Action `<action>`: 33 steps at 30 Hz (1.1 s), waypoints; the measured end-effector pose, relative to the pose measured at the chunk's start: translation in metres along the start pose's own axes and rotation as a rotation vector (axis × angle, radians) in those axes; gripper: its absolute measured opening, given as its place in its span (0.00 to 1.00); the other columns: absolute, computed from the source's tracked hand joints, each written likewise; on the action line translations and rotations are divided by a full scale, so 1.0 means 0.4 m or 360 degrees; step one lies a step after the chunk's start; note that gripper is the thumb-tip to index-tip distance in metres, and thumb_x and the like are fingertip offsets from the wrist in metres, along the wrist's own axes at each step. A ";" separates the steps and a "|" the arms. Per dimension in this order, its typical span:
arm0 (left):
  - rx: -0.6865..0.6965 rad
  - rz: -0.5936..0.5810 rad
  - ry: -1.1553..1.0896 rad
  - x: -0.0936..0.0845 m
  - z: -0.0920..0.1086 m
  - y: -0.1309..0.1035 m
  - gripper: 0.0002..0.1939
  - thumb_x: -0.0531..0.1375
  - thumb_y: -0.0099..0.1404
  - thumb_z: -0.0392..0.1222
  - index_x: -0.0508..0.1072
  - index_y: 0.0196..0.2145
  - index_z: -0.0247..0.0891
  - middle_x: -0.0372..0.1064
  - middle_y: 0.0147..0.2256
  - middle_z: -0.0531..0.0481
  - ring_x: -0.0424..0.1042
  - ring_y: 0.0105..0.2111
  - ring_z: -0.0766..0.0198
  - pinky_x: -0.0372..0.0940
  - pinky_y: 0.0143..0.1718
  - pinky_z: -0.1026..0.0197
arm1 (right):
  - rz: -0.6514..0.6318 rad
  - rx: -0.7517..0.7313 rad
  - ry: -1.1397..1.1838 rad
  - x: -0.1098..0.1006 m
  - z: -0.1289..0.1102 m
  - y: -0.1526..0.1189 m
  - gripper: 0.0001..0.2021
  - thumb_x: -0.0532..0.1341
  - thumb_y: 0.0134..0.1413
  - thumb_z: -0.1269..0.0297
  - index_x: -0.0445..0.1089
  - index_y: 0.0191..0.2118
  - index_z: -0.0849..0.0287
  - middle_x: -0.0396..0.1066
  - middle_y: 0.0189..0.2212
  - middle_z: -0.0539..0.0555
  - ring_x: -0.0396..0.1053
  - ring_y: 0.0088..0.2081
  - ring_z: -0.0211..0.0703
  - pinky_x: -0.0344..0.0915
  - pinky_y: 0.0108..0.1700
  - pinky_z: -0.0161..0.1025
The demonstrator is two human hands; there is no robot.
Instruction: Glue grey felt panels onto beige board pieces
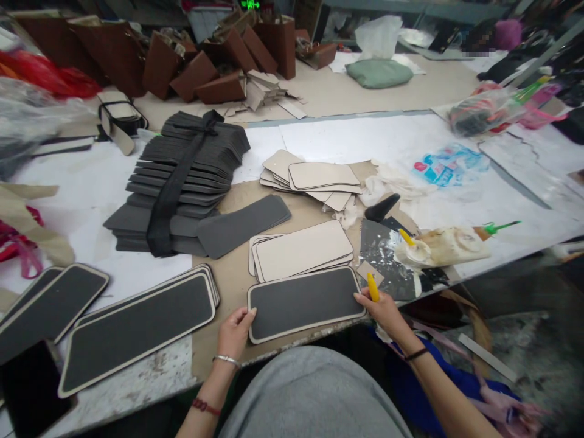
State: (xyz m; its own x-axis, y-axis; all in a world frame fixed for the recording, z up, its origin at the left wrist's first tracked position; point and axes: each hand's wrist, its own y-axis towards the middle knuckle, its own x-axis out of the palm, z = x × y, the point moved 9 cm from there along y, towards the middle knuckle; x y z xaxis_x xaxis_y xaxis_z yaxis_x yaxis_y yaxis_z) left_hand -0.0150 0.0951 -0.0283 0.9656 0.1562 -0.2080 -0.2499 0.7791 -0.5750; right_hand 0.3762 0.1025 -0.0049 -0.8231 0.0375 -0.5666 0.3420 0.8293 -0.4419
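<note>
A dark grey rounded panel with a beige border [305, 304] lies at the table's front edge before me. My left hand [235, 331] pinches its left end between thumb and fingers. At the opposite end, my right hand [381, 307] grips the corner with its fingertips, and a yellow stick-like tool [373, 287] pokes up from the same hand. What the tool's lower end looks like is hidden. Just behind the panel is a small stack of beige boards [303, 246]. Bordered panels like the held one form a pile [141, 328] to the left.
Dark grey pieces [187, 176] stand bundled with a black strap. More beige boards [323, 176] lie behind. On the right, a glue-smeared bottle [447, 246] with a green tip rests near a white-spattered dark plate [381, 255]. A black phone-like slab [31, 386] sits front left. Brown boxes [219, 58] line the back.
</note>
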 end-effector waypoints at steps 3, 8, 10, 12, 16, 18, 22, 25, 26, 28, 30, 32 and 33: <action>0.0027 -0.0036 0.0081 0.007 -0.009 0.006 0.18 0.61 0.41 0.56 0.69 0.18 0.37 0.66 0.18 0.54 0.66 0.22 0.64 0.61 0.24 0.64 | 0.0021 -0.0042 -0.0013 0.004 0.010 0.002 0.15 0.60 0.34 0.50 0.62 0.21 0.58 0.60 0.17 0.46 0.59 0.23 0.37 0.58 0.28 0.34; 0.0009 0.0011 0.0058 0.009 -0.028 0.013 0.19 0.62 0.39 0.56 0.68 0.21 0.37 0.67 0.17 0.53 0.65 0.20 0.64 0.61 0.23 0.63 | 0.0017 0.0019 -0.0041 0.009 0.032 0.009 0.15 0.59 0.34 0.51 0.63 0.23 0.58 0.61 0.18 0.47 0.60 0.23 0.38 0.59 0.29 0.35; 0.0003 0.0029 0.0006 0.010 -0.028 0.011 0.19 0.62 0.38 0.56 0.68 0.22 0.37 0.67 0.18 0.53 0.66 0.20 0.64 0.61 0.22 0.63 | 0.0007 0.0033 -0.0049 0.010 0.038 0.012 0.15 0.59 0.34 0.50 0.63 0.23 0.58 0.61 0.18 0.47 0.61 0.23 0.38 0.59 0.29 0.35; 0.0014 0.0045 -0.0016 0.010 -0.022 0.008 0.19 0.62 0.38 0.56 0.67 0.22 0.38 0.67 0.18 0.53 0.66 0.20 0.64 0.61 0.22 0.63 | -0.0008 0.0009 -0.0057 0.012 0.040 0.016 0.15 0.59 0.35 0.50 0.62 0.23 0.58 0.61 0.18 0.47 0.61 0.23 0.38 0.59 0.29 0.35; 0.0054 0.0083 0.0094 0.006 -0.017 0.007 0.20 0.62 0.38 0.58 0.66 0.21 0.38 0.66 0.18 0.53 0.65 0.21 0.64 0.61 0.23 0.62 | -0.0043 -0.0064 -0.0109 0.018 0.046 0.023 0.15 0.57 0.38 0.49 0.62 0.24 0.57 0.62 0.19 0.47 0.61 0.24 0.38 0.58 0.29 0.34; 0.0072 0.0126 0.0213 0.001 -0.019 0.010 0.21 0.61 0.37 0.59 0.65 0.20 0.38 0.66 0.18 0.52 0.65 0.21 0.63 0.62 0.24 0.62 | -0.0044 -0.0065 -0.0189 0.019 0.050 0.026 0.15 0.56 0.39 0.48 0.63 0.24 0.57 0.63 0.19 0.47 0.61 0.24 0.39 0.58 0.30 0.35; 0.0079 0.0157 0.0319 -0.005 -0.031 0.020 0.24 0.61 0.36 0.62 0.66 0.21 0.38 0.67 0.18 0.51 0.66 0.22 0.62 0.62 0.26 0.60 | -0.0021 -0.0066 -0.0364 0.016 0.042 0.026 0.14 0.55 0.40 0.50 0.64 0.24 0.56 0.65 0.20 0.48 0.64 0.26 0.41 0.57 0.31 0.35; 0.0081 0.0171 0.0378 -0.009 -0.041 0.025 0.24 0.60 0.37 0.62 0.66 0.23 0.37 0.67 0.19 0.51 0.67 0.23 0.61 0.62 0.25 0.60 | 0.0002 -0.0085 -0.0429 0.013 0.030 0.024 0.12 0.55 0.40 0.52 0.63 0.24 0.56 0.66 0.21 0.49 0.65 0.27 0.42 0.57 0.31 0.35; 0.0080 0.0168 0.0397 -0.009 -0.044 0.027 0.24 0.60 0.38 0.62 0.67 0.23 0.37 0.67 0.19 0.51 0.68 0.23 0.61 0.62 0.25 0.60 | 0.0012 -0.0081 -0.0439 0.012 0.029 0.024 0.12 0.55 0.40 0.52 0.63 0.24 0.56 0.66 0.21 0.49 0.65 0.27 0.42 0.57 0.30 0.35; 0.0063 0.0149 0.0411 -0.008 -0.052 0.031 0.25 0.59 0.38 0.62 0.67 0.25 0.37 0.67 0.19 0.51 0.68 0.22 0.61 0.62 0.24 0.60 | 0.0037 -0.0071 -0.0445 0.010 0.030 0.025 0.12 0.56 0.40 0.52 0.63 0.24 0.56 0.66 0.20 0.49 0.65 0.26 0.42 0.57 0.30 0.34; 0.0050 0.0157 0.0389 -0.009 -0.055 0.033 0.25 0.60 0.38 0.62 0.68 0.25 0.37 0.67 0.20 0.52 0.68 0.22 0.61 0.63 0.23 0.60 | 0.0052 -0.0073 -0.0441 0.009 0.031 0.027 0.12 0.56 0.41 0.52 0.63 0.24 0.56 0.66 0.20 0.49 0.65 0.26 0.41 0.57 0.29 0.34; 0.0032 0.0195 0.0345 -0.014 -0.053 0.030 0.24 0.61 0.37 0.60 0.67 0.24 0.37 0.67 0.19 0.52 0.68 0.22 0.61 0.63 0.23 0.60 | 0.0048 -0.0101 -0.0447 0.009 0.030 0.027 0.12 0.56 0.42 0.52 0.64 0.24 0.56 0.66 0.19 0.48 0.65 0.25 0.41 0.57 0.29 0.34; 0.0016 0.0214 0.0308 -0.016 -0.050 0.026 0.23 0.61 0.36 0.59 0.67 0.24 0.37 0.67 0.19 0.52 0.68 0.22 0.61 0.63 0.23 0.60 | 0.0045 -0.0120 -0.0456 0.010 0.029 0.027 0.12 0.56 0.42 0.52 0.64 0.23 0.56 0.66 0.19 0.48 0.65 0.25 0.41 0.57 0.29 0.35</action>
State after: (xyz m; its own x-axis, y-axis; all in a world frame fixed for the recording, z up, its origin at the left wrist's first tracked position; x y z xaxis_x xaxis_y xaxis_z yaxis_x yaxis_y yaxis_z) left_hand -0.0253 0.0902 -0.0489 0.8916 0.1400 -0.4306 -0.3734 0.7653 -0.5243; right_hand 0.3819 0.1051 -0.0198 -0.6486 -0.0891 -0.7559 0.3195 0.8695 -0.3766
